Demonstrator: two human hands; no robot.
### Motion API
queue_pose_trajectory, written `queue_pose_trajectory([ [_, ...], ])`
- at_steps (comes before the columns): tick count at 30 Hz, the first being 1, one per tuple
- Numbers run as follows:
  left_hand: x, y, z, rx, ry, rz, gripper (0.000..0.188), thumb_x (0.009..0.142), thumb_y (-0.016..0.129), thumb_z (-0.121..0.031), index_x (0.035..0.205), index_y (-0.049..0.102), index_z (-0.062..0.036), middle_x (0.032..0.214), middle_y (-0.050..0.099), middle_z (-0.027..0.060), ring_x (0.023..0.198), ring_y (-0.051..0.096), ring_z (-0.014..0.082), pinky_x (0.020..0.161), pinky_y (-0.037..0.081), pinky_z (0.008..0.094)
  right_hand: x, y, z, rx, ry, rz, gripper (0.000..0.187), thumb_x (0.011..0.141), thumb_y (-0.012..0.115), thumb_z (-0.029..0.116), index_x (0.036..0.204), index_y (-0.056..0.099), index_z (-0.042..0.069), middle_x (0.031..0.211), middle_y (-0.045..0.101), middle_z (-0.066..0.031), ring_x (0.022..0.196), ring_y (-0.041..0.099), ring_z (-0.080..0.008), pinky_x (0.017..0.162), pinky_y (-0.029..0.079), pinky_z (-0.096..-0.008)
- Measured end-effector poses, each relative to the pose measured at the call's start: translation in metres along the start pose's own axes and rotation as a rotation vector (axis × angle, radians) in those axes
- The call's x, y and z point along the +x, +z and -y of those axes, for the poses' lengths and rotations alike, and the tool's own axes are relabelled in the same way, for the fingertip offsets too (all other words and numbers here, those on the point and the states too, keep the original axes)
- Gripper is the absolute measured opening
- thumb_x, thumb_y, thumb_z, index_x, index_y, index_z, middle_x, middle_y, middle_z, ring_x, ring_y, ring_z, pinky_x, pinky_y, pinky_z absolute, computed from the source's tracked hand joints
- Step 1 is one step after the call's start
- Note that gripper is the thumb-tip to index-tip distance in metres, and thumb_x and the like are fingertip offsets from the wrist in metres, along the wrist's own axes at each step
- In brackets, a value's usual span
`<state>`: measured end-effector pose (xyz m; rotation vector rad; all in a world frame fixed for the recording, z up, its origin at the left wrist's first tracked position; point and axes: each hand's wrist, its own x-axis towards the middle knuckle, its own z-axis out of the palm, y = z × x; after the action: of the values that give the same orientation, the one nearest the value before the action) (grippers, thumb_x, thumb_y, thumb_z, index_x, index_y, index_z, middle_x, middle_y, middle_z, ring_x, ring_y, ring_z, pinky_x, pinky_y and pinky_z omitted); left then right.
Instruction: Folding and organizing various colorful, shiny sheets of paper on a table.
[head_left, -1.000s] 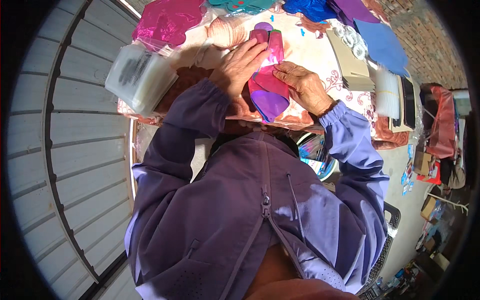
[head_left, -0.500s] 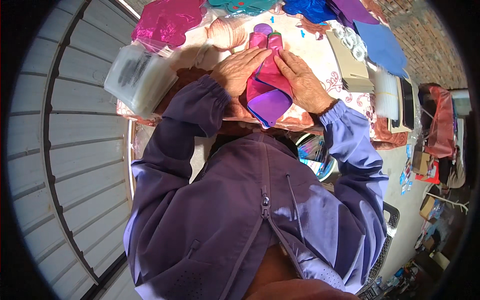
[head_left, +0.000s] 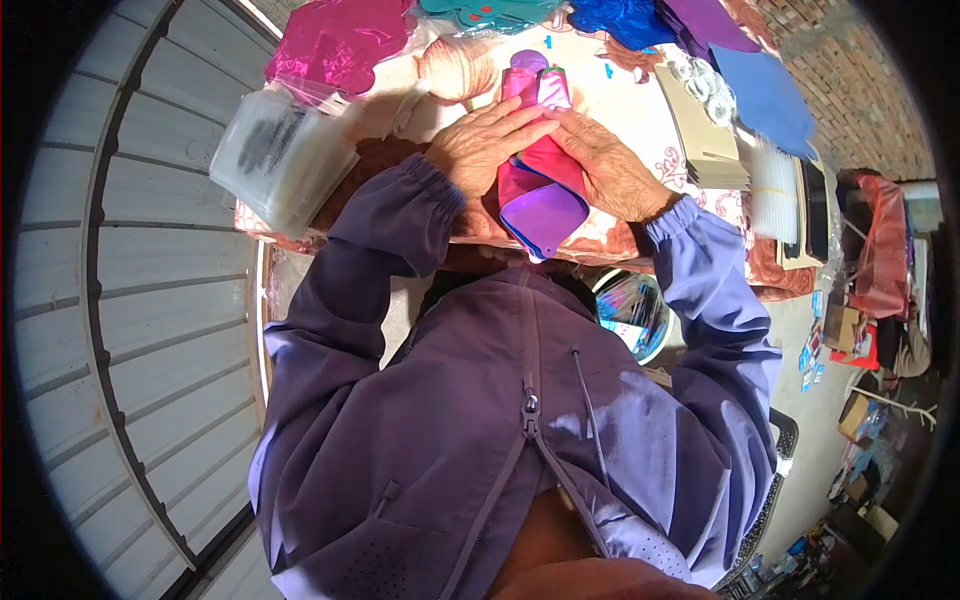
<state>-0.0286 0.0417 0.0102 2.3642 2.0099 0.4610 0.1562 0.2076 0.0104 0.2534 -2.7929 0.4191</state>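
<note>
A pink and purple foil balloon (head_left: pixel 545 212), flat and folded into a long narrow strip, lies on the table in front of me. Its wider purple end points toward me and reaches the table's near edge. My left hand (head_left: pixel 478 145) rests on the strip from the left, fingers stretched out and lying flat across it. From the right, my right hand (head_left: pixel 608 168) presses on it with its fingers extended. Both sets of fingertips come together over the middle of the strip. A small purple round piece (head_left: pixel 529 62) shows at the strip's far end.
Clear plastic sleeves (head_left: pixel 275 150) sit at the table's left. Pink foil (head_left: pixel 335 45), teal foil (head_left: pixel 485 12) and blue foil (head_left: pixel 620 25) lie along the back. To the right are cardboard sheets (head_left: pixel 705 140) and white rolls (head_left: pixel 708 95). A bucket (head_left: pixel 655 330) stands below the near edge.
Both hands have drawn closer together, their fingertips now meeting over the folded foil. The strip has shifted slightly toward me, and more of its far end shows, catching bright light.
</note>
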Motion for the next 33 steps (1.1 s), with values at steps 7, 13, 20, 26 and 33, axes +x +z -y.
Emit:
queue_pose_trajectory([
  [7,-0.002,0.001,-0.002,-0.027,0.015,-0.056,0.095,0.061,0.08,-0.039,0.145,0.038,-0.0193,0.151,0.035,0.0131,0.139,0.033,0.0378,0.112,0.031,0.048,0.0,-0.006,-0.003,-0.143,0.202,-0.08,0.075,0.089,0.055,0.039,0.147,0.028,0.001,0.15,0.031,-0.0227,0.14,0.031,-0.0343,0.115,0.024,-0.0493],
  [13,-0.002,0.002,0.0,-0.017,0.051,-0.087,0.083,0.066,0.078,-0.039,0.14,0.045,-0.0199,0.149,0.037,0.0126,0.137,0.036,0.0377,0.11,0.033,0.0484,0.001,-0.003,-0.007,-0.25,0.187,0.009,0.08,0.089,0.052,0.051,0.148,0.028,0.003,0.151,0.031,-0.02,0.141,0.03,-0.0333,0.115,0.022,-0.0515],
  [20,-0.004,0.009,0.003,-0.055,0.047,-0.128,0.073,0.071,0.075,-0.036,0.137,0.049,-0.0198,0.147,0.041,0.012,0.136,0.037,0.038,0.109,0.035,0.0483,0.003,-0.004,-0.009,-0.273,0.136,0.016,0.075,0.09,0.053,0.045,0.148,0.029,0.005,0.153,0.03,-0.0172,0.142,0.029,-0.0324,0.115,0.022,-0.0506],
  [26,-0.004,0.01,0.004,-0.052,0.043,-0.115,0.066,0.074,0.073,-0.034,0.135,0.052,-0.0195,0.146,0.043,0.0117,0.136,0.036,0.0381,0.11,0.035,0.0482,0.001,-0.006,0.0,-0.186,0.093,0.076,0.067,0.091,0.052,0.032,0.148,0.029,0.004,0.154,0.029,-0.017,0.142,0.029,-0.0328,0.115,0.024,-0.0488],
  [33,-0.004,0.003,0.001,-0.044,0.022,-0.05,0.065,0.074,0.07,-0.033,0.136,0.052,-0.0209,0.146,0.042,0.0107,0.137,0.035,0.0381,0.11,0.035,0.0479,-0.013,-0.009,0.017,-0.081,0.079,0.031,0.059,0.09,0.056,0.018,0.144,0.038,0.005,0.148,0.039,-0.0159,0.136,0.039,-0.0314,0.114,0.029,-0.0462],
])
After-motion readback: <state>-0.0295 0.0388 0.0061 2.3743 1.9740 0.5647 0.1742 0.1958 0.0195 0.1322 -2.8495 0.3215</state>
